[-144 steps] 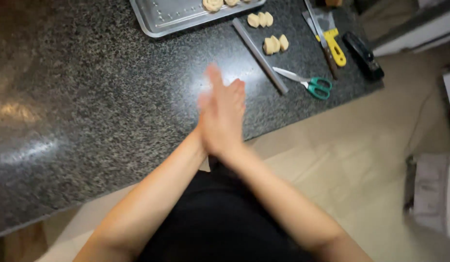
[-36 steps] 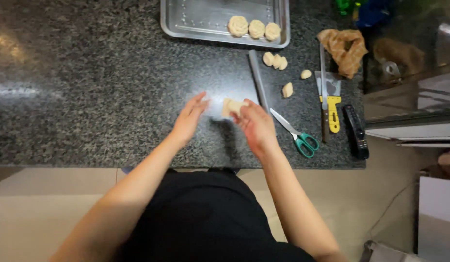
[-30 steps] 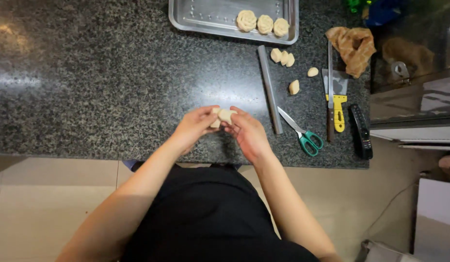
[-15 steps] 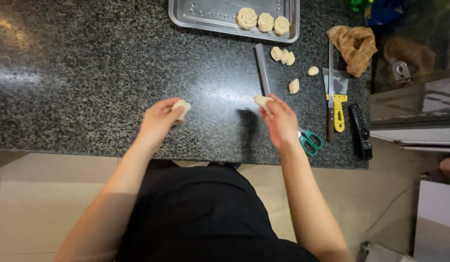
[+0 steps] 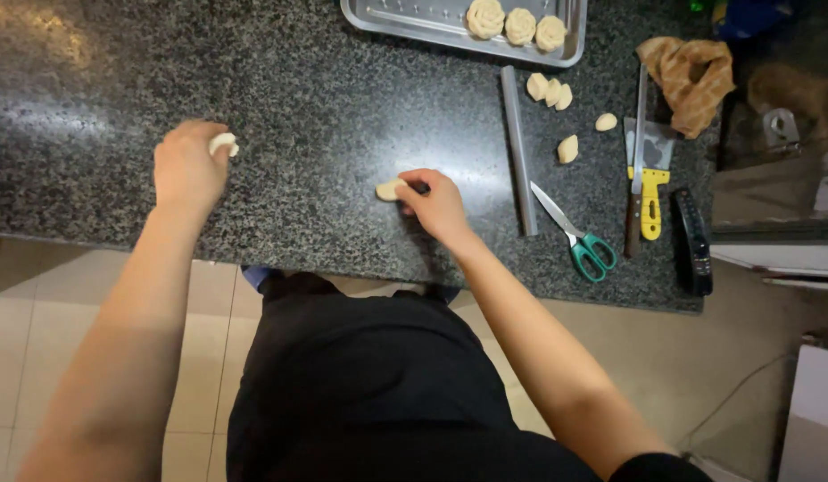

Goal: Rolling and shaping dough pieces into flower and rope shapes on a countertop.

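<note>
A long grey metal rod (image 5: 518, 149) lies lengthwise on the dark speckled stone surface (image 5: 325, 116). Beyond its far end sits a metal baking tray (image 5: 405, 20) holding three rose-shaped dough pieces (image 5: 518, 23). To the rod's right lie four loose dough lumps (image 5: 566, 147), green-handled scissors (image 5: 579, 236), a yellow-handled scraper (image 5: 648, 174) and a crumpled brown cloth (image 5: 691, 76). Nothing lies between the rod and the hands. Just left of the rod, the right hand (image 5: 439, 203) rests on the surface, its fingers curled on a small pale dough piece (image 5: 390, 189), flattish and oval. Well left of the rod, the left hand (image 5: 186, 165) is clenched around another pale dough bit (image 5: 223, 143), rounded, peeking out at the fingertips.
</note>
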